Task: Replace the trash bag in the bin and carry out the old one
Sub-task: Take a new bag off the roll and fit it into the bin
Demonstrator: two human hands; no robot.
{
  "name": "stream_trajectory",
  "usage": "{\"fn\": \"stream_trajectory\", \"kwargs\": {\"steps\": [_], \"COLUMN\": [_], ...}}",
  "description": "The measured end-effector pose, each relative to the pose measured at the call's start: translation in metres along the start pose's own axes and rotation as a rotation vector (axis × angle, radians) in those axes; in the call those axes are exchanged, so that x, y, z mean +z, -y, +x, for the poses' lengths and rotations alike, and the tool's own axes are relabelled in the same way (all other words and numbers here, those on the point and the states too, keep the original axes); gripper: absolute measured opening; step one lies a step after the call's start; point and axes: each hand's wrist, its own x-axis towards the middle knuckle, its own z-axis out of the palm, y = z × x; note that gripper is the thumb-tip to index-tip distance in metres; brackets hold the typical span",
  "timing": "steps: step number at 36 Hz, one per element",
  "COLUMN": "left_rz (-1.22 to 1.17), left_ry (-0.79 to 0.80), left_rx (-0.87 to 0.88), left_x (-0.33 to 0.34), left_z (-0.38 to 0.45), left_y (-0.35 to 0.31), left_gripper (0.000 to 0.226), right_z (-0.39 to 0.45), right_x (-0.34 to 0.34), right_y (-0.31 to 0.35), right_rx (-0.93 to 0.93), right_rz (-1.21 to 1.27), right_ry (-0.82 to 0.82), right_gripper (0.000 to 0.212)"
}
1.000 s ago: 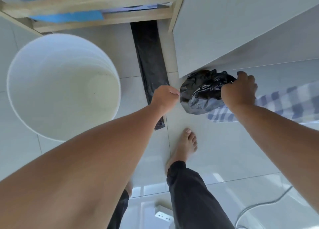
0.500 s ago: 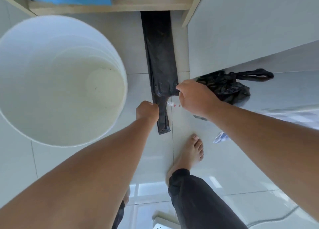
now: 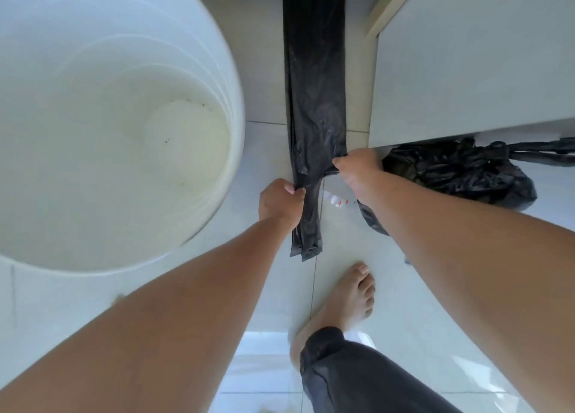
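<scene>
A flat, folded new black trash bag point(image 3: 315, 85) lies stretched on the tiled floor, its near end with two handle strips. My left hand point(image 3: 280, 202) pinches the left handle strip. My right hand point(image 3: 359, 168) grips the right handle strip, pulling it sideways. The white round bin point(image 3: 227, 169) stands at the left with no liner, its pale inside bare. The old black trash bag point(image 3: 460, 171), full and crumpled, lies on the floor to the right behind my right forearm, partly under a white cabinet.
A white cabinet point(image 3: 473, 54) with a wooden frame edge point(image 3: 385, 11) stands at the right. A small clear plastic scrap with red marks point(image 3: 337, 199) lies on the floor by the bag. My bare foot point(image 3: 348, 297) and dark trouser leg are below.
My right hand has let go of the old bag, left on the floor, and gripped the new bag's handle. My left hand has also taken hold of the new bag. The view moved closer.
</scene>
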Motion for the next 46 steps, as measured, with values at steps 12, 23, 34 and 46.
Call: {"fn": "stream_trajectory", "kwargs": {"steps": [12,23,34,46], "left_rz": [-0.238,-0.043,-0.200,-0.309], "left_ry": [0.300,0.190,0.004,-0.064], "left_rx": [-0.057,0.288,0.277,0.136], "left_x": [-0.110,-0.275,-0.412,-0.475], "left_z": [-0.153,-0.271,-0.272,-0.267], "left_y": [-0.097,-0.228,-0.197,-0.119], "left_gripper": [0.026,0.045,0.041,0.067], "right_z": [-0.168,-0.323,-0.386,-0.419], "right_x": [-0.104,-0.190,-0.146,-0.080], "right_y": [0.057,0.164,0.235,0.268], "right_rx": [-0.010,-0.239,-0.435,-0.478], "right_rz": [0.411,0.388,0.343,0.185], "right_ry": [0.095,0.031,0.287,0.299], "right_gripper": [0.027,0.040,0.030,0.017]}}
